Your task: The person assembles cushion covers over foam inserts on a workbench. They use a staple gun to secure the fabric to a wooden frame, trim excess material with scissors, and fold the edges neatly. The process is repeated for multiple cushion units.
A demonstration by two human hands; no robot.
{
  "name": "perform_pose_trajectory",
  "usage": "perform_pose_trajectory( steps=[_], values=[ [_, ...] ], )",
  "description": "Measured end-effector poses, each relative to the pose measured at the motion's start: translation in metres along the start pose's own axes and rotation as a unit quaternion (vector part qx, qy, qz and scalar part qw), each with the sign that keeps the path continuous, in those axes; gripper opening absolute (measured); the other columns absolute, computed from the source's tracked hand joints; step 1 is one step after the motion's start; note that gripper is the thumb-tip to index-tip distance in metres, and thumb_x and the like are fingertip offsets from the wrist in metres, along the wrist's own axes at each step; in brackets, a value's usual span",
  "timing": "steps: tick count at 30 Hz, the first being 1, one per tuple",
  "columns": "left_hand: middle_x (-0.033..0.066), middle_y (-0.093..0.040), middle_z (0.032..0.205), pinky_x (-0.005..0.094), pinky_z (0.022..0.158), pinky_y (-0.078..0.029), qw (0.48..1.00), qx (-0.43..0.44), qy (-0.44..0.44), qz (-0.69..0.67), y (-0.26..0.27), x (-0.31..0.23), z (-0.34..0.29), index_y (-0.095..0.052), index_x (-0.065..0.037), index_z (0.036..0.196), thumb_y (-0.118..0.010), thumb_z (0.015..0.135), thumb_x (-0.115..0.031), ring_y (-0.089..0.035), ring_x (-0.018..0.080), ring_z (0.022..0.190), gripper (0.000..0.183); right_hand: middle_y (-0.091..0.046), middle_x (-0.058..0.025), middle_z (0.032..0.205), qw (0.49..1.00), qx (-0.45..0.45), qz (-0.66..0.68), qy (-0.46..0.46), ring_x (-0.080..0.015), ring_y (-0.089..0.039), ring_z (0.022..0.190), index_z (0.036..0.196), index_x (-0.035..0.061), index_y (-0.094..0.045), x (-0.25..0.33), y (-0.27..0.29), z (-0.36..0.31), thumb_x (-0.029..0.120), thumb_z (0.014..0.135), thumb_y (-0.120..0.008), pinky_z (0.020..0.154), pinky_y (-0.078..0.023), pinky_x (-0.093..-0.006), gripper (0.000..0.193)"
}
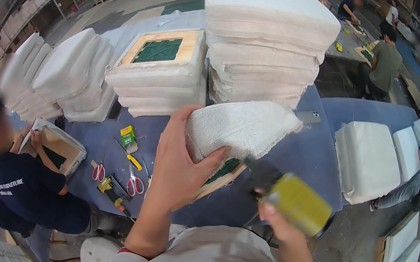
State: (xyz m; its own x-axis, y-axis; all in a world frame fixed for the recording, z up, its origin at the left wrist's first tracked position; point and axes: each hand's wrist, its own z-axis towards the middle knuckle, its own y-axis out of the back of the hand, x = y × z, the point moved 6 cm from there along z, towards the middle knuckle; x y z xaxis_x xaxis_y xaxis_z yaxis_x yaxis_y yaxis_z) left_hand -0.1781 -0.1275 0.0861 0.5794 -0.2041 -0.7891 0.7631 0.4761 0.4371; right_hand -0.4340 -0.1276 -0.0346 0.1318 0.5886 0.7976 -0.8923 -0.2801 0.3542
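Note:
My left hand (180, 154) grips a white fabric-covered seat pad (241, 128), thumb and fingers around its near edge. The pad is tilted up over the table, and part of its wooden frame (205, 191) and dark green backing shows beneath. To its right, my right hand (281, 222) is closed around a yellow and black staple gun (298, 203), smeared by motion. The tool's dark nose points toward the pad and looks close to the frame's edge; whether it touches cannot be told.
On the blue table (316, 166) lie red-handled scissors (134, 182), a yellow-handled screwdriver (132, 161), a green box (128, 139), another power tool (112, 192) and a phone (309, 116). Tall stacks of white pads (268, 40) stand behind. A co-worker (33, 178) handles a pad frame at left.

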Motion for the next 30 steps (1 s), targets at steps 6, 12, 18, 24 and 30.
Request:
perform_pose_trajectory(
  steps=[6,12,18,24,30],
  values=[
    [0.0204,-0.066,0.125,0.0415,0.104,-0.051,1.0,-0.001,0.0,-0.028,-0.001,0.011,0.001,-0.054,0.002,0.143,-0.084,0.079,-0.007,-0.066,0.034,0.117,0.071,-0.075,-0.0169,0.08,0.997,-0.025,-0.047,0.05,-0.0258,-0.077,0.065,0.12,-0.0032,-0.077,0.043,-0.026,0.053,0.019,0.08,-0.088,0.062,-0.058,-0.0304,0.048],
    [0.0177,-0.066,0.129,0.0382,0.108,-0.05,0.998,0.001,-0.036,-0.045,0.001,0.014,0.008,-0.052,0.002,0.146,-0.073,0.076,0.002,-0.066,0.0288,0.121,0.073,-0.077,-0.0176,0.086,0.999,-0.023,0.0,0.025,-0.0265,-0.078,0.07,0.121,-0.0042,-0.075,0.038,-0.031,0.06,0.019,0.078,-0.092,0.064,-0.059,-0.0308,0.052],
    [0.0158,-0.067,0.128,0.0369,0.109,-0.049,0.998,0.01,-0.034,-0.045,0.004,0.024,0.017,-0.053,0.001,0.145,-0.075,0.075,0.003,-0.066,0.0252,0.121,0.074,-0.079,-0.016,0.096,0.999,0.053,0.008,-0.005,-0.0275,-0.081,0.077,0.128,-0.003,-0.072,0.035,-0.035,0.072,0.018,0.08,-0.092,0.067,-0.06,-0.0322,0.056],
    [0.0137,-0.069,0.126,0.0362,0.108,-0.05,0.999,0.023,0.038,-0.002,0.041,0.041,0.008,-0.057,-0.003,0.142,-0.084,0.072,-0.002,-0.066,0.0223,0.119,0.076,-0.079,-0.0167,0.091,0.992,0.129,0.005,-0.015,-0.0324,-0.079,0.079,0.125,0.0,-0.075,0.024,-0.026,0.083,0.015,0.079,-0.09,0.071,-0.06,-0.0334,0.051],
    [0.0128,-0.073,0.126,0.0371,0.106,-0.052,0.984,0.081,0.134,0.085,0.139,0.082,-0.034,-0.063,-0.004,0.143,-0.088,0.065,-0.012,-0.068,0.0226,0.119,0.082,-0.079,-0.0187,0.096,0.939,0.185,-0.13,-0.259,-0.039,-0.077,0.09,0.128,0.0012,-0.075,-0.077,0.022,0.042,0.02,0.076,-0.083,0.081,-0.06,-0.0422,0.056]
  ],
)
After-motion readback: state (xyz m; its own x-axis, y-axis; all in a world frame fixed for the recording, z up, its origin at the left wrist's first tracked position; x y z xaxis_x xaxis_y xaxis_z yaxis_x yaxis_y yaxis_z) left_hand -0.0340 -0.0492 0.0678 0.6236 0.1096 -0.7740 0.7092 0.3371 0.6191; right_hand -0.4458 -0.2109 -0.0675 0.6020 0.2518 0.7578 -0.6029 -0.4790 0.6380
